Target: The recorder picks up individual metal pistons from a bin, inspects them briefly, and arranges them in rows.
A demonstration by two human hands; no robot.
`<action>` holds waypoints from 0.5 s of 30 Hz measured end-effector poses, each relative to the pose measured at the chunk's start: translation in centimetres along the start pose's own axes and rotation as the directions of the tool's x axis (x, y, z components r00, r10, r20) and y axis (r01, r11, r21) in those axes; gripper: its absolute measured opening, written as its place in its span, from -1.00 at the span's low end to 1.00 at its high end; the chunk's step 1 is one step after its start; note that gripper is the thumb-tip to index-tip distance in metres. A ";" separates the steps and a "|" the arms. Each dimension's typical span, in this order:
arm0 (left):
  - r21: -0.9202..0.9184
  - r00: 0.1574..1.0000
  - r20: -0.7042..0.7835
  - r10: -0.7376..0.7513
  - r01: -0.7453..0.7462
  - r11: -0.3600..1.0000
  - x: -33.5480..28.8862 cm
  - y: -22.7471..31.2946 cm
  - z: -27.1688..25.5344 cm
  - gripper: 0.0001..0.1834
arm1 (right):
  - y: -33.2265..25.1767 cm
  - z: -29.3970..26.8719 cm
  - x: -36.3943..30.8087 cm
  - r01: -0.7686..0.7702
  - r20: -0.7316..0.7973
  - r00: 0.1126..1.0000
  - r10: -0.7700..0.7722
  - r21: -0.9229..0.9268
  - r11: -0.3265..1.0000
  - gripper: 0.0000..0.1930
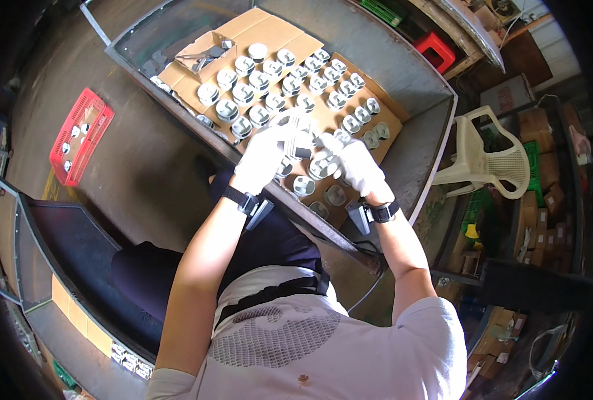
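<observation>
White gloves cover both my hands, over the near part of a metal-walled bench. My left hand is closed round a silver metal piston that shows a dark rectangular patch on its near side; the glove hides part of it. Just to the right, my right hand has its fingers bent together, pointing toward that piston. What they pinch, if anything, is too small to make out. Below the right fingertips stands another piston. Many similar pistons stand in rows on cardboard beyond my hands.
An open cardboard box with dark tools sits at the bench's far left. The raised metal rim runs along its near side. A red crate holding a few pistons lies on the floor at left; a cream plastic chair stands right.
</observation>
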State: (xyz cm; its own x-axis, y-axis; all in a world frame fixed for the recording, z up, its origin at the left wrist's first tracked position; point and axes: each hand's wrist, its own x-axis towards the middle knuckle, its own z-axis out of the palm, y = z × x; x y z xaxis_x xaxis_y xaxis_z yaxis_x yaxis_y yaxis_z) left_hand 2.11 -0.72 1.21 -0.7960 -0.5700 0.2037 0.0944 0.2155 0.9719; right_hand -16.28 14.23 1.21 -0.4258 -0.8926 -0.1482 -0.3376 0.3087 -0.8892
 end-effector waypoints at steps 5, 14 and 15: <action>-0.425 0.976 0.120 -0.179 0.214 0.879 -0.3 -0.5 0.5 -0.69 | 2.8 0.9 -0.6 0.659 0.298 0.752 -0.588 -0.356 0.662 -0.67; 0.124 0.994 -0.024 -0.102 0.104 0.987 1.5 -0.5 1.6 -0.41 | 2.7 -1.4 1.3 0.329 0.240 0.931 -0.276 -0.215 0.920 -0.72; 0.489 0.997 -0.020 -0.076 0.076 0.869 1.4 1.3 1.1 -0.44 | 3.8 -2.5 2.0 0.331 0.251 0.935 -0.252 -0.354 0.875 -0.75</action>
State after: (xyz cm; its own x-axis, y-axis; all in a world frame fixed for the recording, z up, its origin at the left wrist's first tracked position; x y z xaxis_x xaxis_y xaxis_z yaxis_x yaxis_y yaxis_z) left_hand 0.46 -0.34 2.63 -0.7887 -0.6005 0.1314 -0.2712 0.5318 0.8023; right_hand -20.47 14.42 -1.39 -0.1020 -0.9945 -0.0233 -0.7334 0.0911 -0.6736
